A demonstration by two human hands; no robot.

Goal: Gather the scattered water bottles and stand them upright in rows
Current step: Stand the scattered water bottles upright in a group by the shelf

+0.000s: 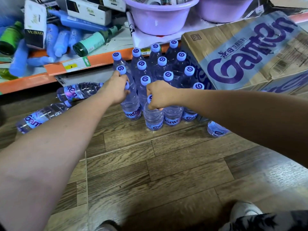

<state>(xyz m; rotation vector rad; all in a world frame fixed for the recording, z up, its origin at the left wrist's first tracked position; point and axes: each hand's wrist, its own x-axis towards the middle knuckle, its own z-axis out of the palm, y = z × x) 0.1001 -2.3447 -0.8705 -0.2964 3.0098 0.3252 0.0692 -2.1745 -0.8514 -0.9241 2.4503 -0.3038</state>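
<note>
Several clear water bottles with blue caps (pixel 162 61) stand upright in rows on the wooden floor under the shelf. My left hand (pixel 116 88) grips the neck of the front-left upright bottle (pixel 130 105). My right hand (pixel 160 95) grips the cap and neck of another upright bottle (pixel 153 119) at the front of the group. Two bottles lie on their sides at the left, one nearer the shelf (pixel 78 91) and one closer to me (pixel 42 116). Another bottle (pixel 216 129) shows partly under my right forearm.
A large cardboard box (pixel 241 52) with purple print stands to the right of the rows. The orange-edged shelf (pixel 55 70) above holds fallen bottles, boxes and two purple basins (pixel 158 19). Open wooden floor (pixel 158 164) lies in front; my shoes show at the bottom.
</note>
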